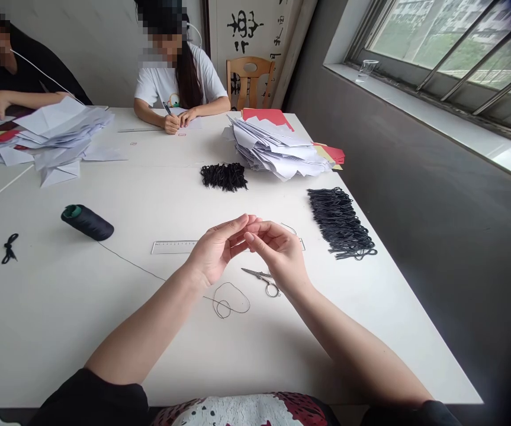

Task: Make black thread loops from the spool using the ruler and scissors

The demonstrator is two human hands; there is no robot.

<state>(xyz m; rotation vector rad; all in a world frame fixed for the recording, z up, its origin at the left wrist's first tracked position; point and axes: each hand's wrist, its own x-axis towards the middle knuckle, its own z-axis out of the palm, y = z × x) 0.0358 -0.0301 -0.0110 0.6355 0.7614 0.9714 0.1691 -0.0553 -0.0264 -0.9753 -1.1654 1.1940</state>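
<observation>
My left hand and my right hand meet at the fingertips above the table. Both have thumb and fingers pinched together; whatever they hold is too small or hidden to name. A clear ruler lies behind them, partly covered by the hands. Small scissors rest beside my right wrist, blades pointing left. A loose coil of dark thread lies between my forearms. From the black thread spool, tipped on its side at left, a strand runs towards my left forearm.
Black looped cords lie in a row at right, with a smaller bundle farther back. One cord knot is at far left. Paper piles stand at the back. A person writes across the table; another sits left.
</observation>
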